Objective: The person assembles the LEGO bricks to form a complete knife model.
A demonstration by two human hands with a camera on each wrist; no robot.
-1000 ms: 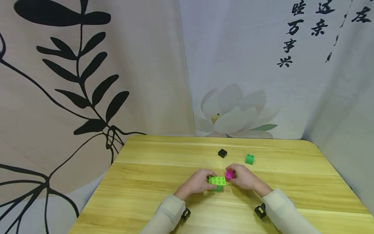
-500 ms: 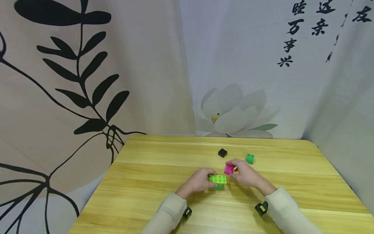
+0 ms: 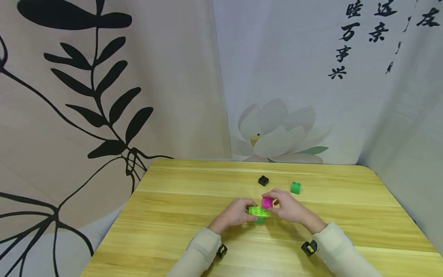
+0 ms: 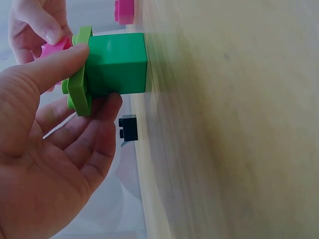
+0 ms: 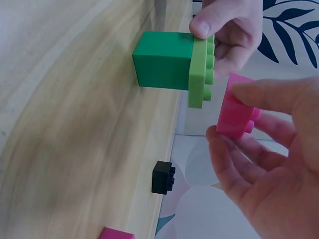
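One tabletop pink brick [image 5: 117, 234] is cut off by the right wrist view's lower edge; the green block [image 5: 163, 59] hides some left fingertips there. Right hand [image 3: 286, 207]: thumb and fingertips pinch the held pink brick [image 5: 233, 110]. Left hand [image 3: 237, 212]: thumb and fingers pinch the lime brick [image 3: 258, 212] atop the block.

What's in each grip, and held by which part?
Right grip: pink brick, pinched by opposite sides. Left grip: lime-green brick, by its left end, atop a green brick.
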